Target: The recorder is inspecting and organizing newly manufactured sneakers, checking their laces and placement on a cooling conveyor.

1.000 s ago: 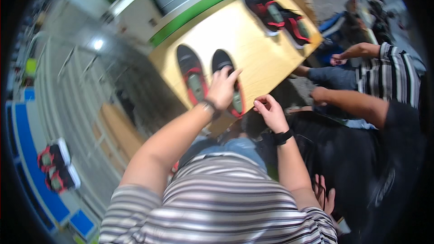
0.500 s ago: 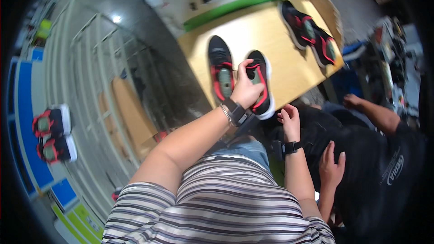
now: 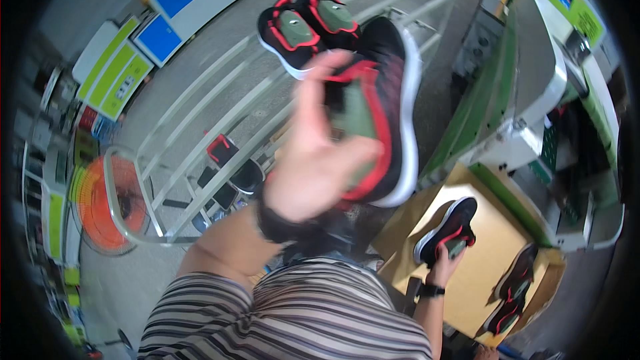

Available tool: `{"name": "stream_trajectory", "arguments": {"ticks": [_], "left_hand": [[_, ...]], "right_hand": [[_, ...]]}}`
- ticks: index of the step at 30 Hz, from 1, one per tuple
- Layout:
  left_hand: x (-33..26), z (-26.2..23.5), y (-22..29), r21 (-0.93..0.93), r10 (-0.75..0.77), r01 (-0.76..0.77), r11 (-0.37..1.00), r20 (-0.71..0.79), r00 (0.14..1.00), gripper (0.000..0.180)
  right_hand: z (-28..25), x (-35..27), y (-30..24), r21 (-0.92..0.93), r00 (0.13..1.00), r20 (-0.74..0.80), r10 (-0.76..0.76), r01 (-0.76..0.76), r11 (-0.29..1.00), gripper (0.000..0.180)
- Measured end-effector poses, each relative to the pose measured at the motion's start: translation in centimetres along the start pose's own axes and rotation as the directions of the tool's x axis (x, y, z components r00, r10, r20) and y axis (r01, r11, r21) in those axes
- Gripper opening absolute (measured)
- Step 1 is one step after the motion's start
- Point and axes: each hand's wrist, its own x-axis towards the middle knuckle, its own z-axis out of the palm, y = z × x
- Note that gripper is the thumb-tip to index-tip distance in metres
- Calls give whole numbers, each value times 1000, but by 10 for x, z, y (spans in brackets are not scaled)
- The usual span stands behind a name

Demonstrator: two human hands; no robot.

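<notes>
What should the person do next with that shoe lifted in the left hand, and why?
Probably set it down on the metal rack beside the pair of shoes already resting there. The left hand holds a black and red shoe raised over the rack, while the right hand grips another shoe on the wooden table.

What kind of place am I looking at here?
Likely a shoe factory or workshop floor: matching black-and-red shoes, one in the left hand, a wooden worktable, a roller rack and green-trimmed machinery.
</notes>
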Motion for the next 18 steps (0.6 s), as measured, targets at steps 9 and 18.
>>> {"name": "stream_trajectory", "arguments": {"ticks": [9,18], "left_hand": [[-50,-114,90,45,-95,122,992,-387,917,90],[-59,-181,71,348,175,41,937,-568,804,93]], "right_hand": [[109,-49,-210,5,563,812,-157,262,965,95],[376,-129,-305,258,65,963,-262,68,964,92]]}}
